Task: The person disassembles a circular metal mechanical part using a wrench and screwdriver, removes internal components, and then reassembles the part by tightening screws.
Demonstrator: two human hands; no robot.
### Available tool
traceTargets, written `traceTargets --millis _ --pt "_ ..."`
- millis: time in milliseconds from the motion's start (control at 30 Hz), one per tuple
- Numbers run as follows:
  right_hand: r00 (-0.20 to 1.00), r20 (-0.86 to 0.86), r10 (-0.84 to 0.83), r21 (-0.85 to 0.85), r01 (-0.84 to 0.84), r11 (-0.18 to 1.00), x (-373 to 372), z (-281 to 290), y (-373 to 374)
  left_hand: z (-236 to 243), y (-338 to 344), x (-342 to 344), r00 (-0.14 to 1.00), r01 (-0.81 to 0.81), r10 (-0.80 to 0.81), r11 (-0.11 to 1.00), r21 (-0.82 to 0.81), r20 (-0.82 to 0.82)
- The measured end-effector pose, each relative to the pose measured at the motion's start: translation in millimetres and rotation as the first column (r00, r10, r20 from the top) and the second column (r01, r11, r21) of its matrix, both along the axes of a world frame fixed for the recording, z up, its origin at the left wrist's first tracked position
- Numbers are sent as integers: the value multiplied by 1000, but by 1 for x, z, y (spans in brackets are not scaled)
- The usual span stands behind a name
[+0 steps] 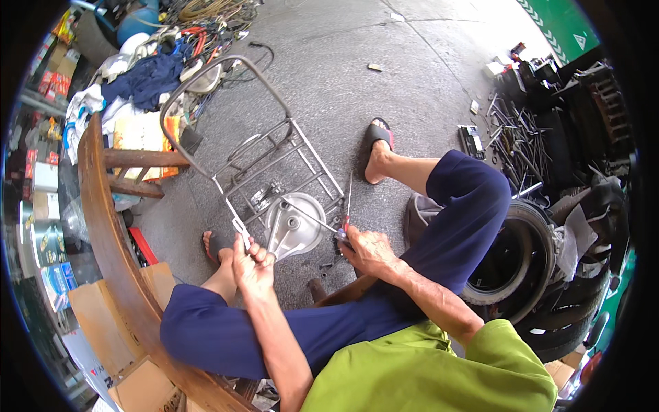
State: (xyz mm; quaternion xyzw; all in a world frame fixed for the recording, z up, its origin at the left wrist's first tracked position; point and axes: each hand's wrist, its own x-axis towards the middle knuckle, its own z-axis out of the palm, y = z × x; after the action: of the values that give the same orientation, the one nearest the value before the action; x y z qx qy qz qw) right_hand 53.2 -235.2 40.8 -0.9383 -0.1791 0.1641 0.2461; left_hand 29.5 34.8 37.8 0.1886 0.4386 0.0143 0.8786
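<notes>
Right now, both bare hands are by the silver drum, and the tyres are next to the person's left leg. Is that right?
Not quite: the head view shows the tyres next to the right leg, not the left. The left hand and right hand are indeed by the silver drum.

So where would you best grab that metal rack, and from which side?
Probably by the curved loop of the rack, along its right-hand stretch, coming from the right: it's thin and bare there, with floor beside it, while clothes crowd its left.
</notes>
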Motion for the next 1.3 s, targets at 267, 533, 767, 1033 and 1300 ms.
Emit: traceTargets --millis 267,533,767,1033,1300 --pt "643 -533 -550 247 740 625 57 1 -24 164 47 32 970 30 -153 849 527 190" --pt "681 -349 -644 -228 605 763 53 -116 -20 203 105 57 930 103 -291 795 598 227" --pt "604 -446 -661 -415 515 750 37 -157 -24 189 97 40 934 85 -190 940 331 302" --pt "733 -246 -635 -383 528 758 53 -151 -8 200 95 27 956 3 -100 944 331 277" --pt "745 -184 -642 94 663 743 128 -168 6 193 82 60 957 145 -204 953 267 206"
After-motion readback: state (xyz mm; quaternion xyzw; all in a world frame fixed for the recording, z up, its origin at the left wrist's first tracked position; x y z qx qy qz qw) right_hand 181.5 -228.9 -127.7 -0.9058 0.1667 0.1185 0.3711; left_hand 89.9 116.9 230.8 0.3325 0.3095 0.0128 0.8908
